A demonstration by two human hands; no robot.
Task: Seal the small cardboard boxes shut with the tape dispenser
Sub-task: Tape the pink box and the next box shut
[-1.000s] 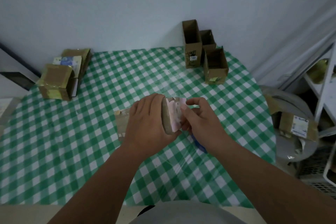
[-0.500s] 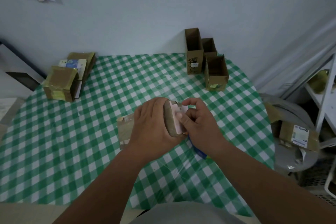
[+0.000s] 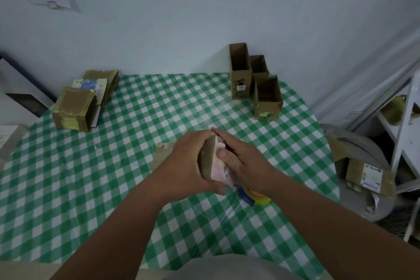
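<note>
A small cardboard box (image 3: pixel 208 158) lies on its side at the middle of the checked table (image 3: pixel 113 177), its pink-labelled end flap facing right. My left hand (image 3: pixel 188 166) grips the box from above and from the left. My right hand (image 3: pixel 241 161) presses flat against the end flap, fingers straight, thumb on the label. A tape dispenser (image 3: pixel 252 194) with a blue body and a yellow roll lies on the table just below my right wrist, partly hidden.
Three open boxes (image 3: pixel 266 95) stand at the back right by the wall. Taped boxes (image 3: pixel 75 109) are stacked at the back left. A grey bin (image 3: pixel 363 166) with cardboard and a white shelf frame (image 3: pixel 404 134) stand to the right of the table.
My right hand went from pinching and folding the end flap to lying flat against it with straight fingers. The flap has folded in. The left hand kept its grip.
</note>
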